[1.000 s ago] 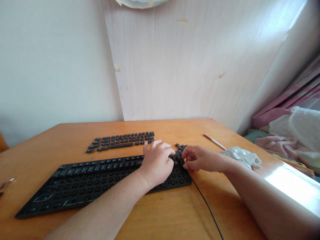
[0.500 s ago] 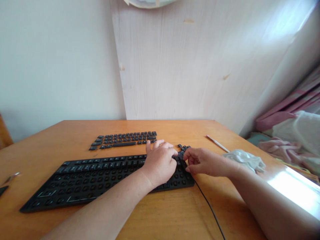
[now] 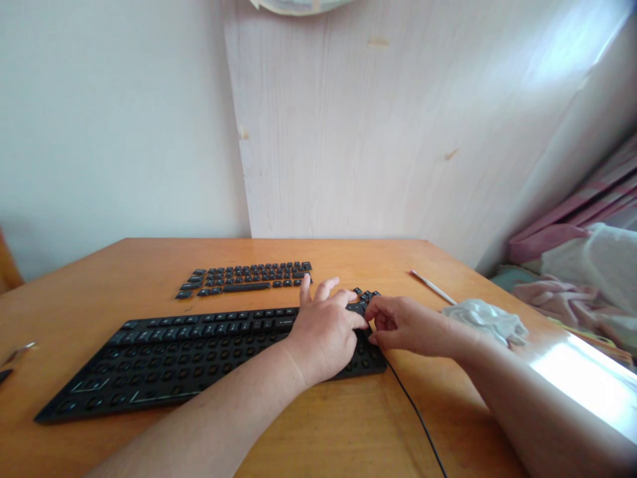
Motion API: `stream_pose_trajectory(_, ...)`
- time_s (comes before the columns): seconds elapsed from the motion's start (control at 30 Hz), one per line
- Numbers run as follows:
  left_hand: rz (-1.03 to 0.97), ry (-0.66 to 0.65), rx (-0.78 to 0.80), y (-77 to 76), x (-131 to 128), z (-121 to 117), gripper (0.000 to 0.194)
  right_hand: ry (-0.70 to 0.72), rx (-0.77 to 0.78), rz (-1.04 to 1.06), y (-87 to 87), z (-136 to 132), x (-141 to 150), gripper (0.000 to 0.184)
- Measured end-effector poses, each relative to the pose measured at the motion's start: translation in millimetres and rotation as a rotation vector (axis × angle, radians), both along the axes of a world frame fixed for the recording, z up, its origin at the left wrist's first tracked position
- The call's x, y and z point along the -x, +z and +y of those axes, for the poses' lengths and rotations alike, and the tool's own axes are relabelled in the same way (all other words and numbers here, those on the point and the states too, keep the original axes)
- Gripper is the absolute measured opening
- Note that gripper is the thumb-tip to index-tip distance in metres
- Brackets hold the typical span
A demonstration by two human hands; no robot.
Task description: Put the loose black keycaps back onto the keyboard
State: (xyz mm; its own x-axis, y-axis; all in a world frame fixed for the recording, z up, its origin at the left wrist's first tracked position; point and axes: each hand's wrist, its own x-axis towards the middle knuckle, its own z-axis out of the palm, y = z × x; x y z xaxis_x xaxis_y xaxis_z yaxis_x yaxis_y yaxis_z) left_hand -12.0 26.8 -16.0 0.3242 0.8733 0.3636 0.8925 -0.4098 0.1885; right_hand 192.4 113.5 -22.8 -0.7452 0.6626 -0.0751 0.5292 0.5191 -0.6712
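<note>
A black keyboard [image 3: 189, 355] with most of its keycaps removed lies on the wooden table [image 3: 318, 425]. My left hand [image 3: 326, 332] rests on the keyboard's right end, fingers curled down onto the number-pad area. My right hand [image 3: 403, 324] meets it at the keyboard's far right corner, fingers pinched together on something small I cannot make out. Removed keycaps [image 3: 246, 277] lie in neat rows behind the keyboard. A small cluster of loose keycaps [image 3: 365, 293] sits just beyond my fingertips.
The keyboard's black cable [image 3: 415, 415] runs toward the table's front edge. A crumpled white cloth [image 3: 490, 320] and a thin white stick [image 3: 432, 286] lie to the right. A metal tool [image 3: 17, 353] sits at the left edge. A pale board leans on the wall behind.
My left hand has slid a little to the right along the keyboard toward my right hand. The fingertips of both hands now meet at the keyboard's right corner.
</note>
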Motion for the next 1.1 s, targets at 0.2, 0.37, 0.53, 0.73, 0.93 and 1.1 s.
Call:
stream_pose_trajectory(0.2, 0.061, -0.064, -0.015, 2.3, 0.1, -2.2, 0.028, 0.011, -0.028, 0.008, -3.0, -0.1, 1.2, 0.025)
stream_pose_trajectory(0.37, 0.077, -0.072, -0.005, 2.2, 0.1, -1.6, 0.028, 0.013, -0.02, 0.016, -2.7, -0.6, 0.9, 0.023)
stream_pose_trajectory(0.53, 0.088, -0.079, 0.004, 2.8, 0.0, -1.0, 0.027, 0.017, -0.053, 0.015, -3.4, -0.3, 0.5, 0.021)
stream_pose_trajectory(0.73, 0.132, -0.103, -0.033, 4.7, -1.4, -2.6, 0.024, 0.027, -0.061, -0.006, -3.8, 0.4, -0.4, 0.021)
stream_pose_trajectory(0.93, 0.198, -0.125, -0.07, 6.4, -4.6, -4.0, 0.022, 0.032, -0.04, 0.006, -3.8, -0.1, -0.3, 0.019)
stream_pose_trajectory(1.1, 0.253, -0.138, -0.097, 4.5, -7.9, -4.5, 0.022, 0.04, 0.145, 0.044, -5.6, -2.2, 2.0, 0.016)
